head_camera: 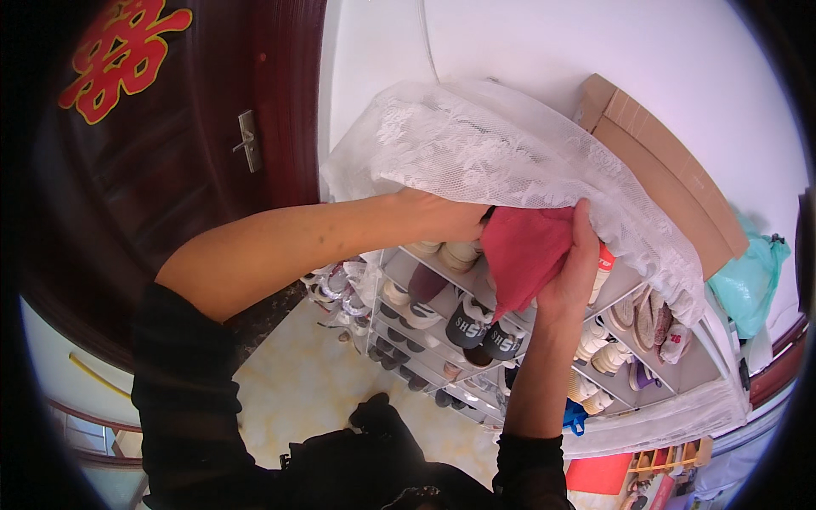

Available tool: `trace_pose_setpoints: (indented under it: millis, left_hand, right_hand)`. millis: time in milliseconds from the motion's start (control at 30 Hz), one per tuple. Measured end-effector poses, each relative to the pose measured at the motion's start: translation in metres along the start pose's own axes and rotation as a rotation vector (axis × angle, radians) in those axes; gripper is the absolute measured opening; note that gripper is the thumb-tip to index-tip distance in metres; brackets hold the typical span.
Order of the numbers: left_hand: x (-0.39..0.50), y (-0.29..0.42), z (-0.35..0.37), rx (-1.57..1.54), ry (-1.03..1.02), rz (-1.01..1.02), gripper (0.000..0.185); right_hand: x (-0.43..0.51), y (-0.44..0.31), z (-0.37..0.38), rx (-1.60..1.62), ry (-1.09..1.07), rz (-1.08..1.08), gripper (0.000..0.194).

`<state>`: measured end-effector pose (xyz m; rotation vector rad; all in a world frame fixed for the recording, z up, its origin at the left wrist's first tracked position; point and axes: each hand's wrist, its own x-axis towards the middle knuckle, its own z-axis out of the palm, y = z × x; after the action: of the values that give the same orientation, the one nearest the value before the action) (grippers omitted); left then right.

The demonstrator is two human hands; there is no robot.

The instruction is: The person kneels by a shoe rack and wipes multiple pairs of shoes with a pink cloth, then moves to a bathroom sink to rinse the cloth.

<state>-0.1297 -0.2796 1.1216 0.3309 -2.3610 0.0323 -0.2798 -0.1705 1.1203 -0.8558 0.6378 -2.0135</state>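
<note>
A dark red cloth (529, 252) hangs between my hands at the top of a shoe rack (459, 274). My right hand (570, 274) grips its right side, thumb upward near the hem of a white lace cover (472, 146). My left hand (446, 213) reaches to the cloth's upper left edge, beside a small dark item; its fingers are hidden, so its hold cannot be told. The lace lies over the rack's top and partly over my left hand. Several shoes, including a black pair with white lettering (468, 322), stand on the shelves below the cloth.
A long cardboard box (663, 178) leans by the wall behind the rack, with a teal plastic bag (752, 274) at its right. A dark red door (210, 127) with a metal handle (248, 141) stands at the left. Slippers (644, 319) and sneakers fill the rack's right shelves.
</note>
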Motion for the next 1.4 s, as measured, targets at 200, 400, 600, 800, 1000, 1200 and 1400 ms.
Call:
trace_pose_setpoints:
  millis: [200,400,600,800,1000,1200,1400]
  left_hand:
    - [-0.038,0.011,-0.014,0.314,0.146,0.083,0.033]
    - [-0.084,0.025,-0.072,0.317,0.299,0.221,0.040]
    - [-0.122,0.040,-0.108,0.370,0.331,0.211,0.047]
    - [-0.156,0.040,-0.118,0.379,0.276,0.139,0.049]
    - [-0.192,0.040,-0.112,0.342,0.219,-0.001,0.051]
    - [-0.202,0.039,-0.108,0.337,0.213,-0.036,0.050]
    - [-0.189,0.043,-0.103,0.341,0.267,0.040,0.053]
  right_hand:
    - [-0.003,-0.006,-0.008,-0.053,-0.021,0.045,0.034]
    - [-0.036,0.019,-0.032,-0.668,0.278,-0.409,0.037]
    - [0.028,0.092,-0.072,-1.560,-0.361,-0.616,0.043]
    - [0.152,0.121,-0.094,-2.005,-0.438,-0.558,0.045]
    - [0.214,0.132,-0.104,-2.143,-0.240,-0.356,0.044]
    - [0.222,0.135,-0.108,-2.164,-0.191,-0.317,0.042]
    - [0.182,0.125,-0.103,-2.109,-0.281,-0.375,0.041]
